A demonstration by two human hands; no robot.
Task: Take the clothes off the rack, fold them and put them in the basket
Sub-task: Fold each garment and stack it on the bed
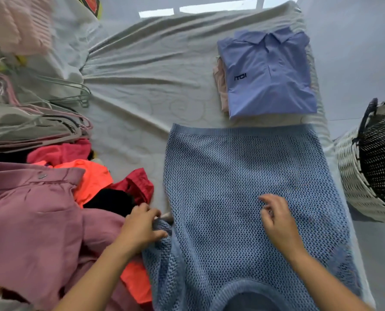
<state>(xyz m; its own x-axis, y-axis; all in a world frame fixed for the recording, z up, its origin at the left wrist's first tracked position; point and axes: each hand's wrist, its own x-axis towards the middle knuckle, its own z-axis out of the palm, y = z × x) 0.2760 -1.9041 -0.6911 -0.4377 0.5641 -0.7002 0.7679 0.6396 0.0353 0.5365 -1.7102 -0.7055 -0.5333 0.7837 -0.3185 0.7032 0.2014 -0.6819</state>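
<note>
where "itoi" marks folded polo (267, 72), hands on knit (243, 176)

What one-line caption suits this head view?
Left hand grips the blue knit top while the right hand rests on it, near the basket.

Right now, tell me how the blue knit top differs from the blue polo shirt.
The knit top lies spread flat, unfolded; the polo shirt is folded square on a pile. The knit top is open mesh, the polo smooth with a collar. The left hand grips the knit top's edge; nothing touches the polo. Both are blue.
</note>
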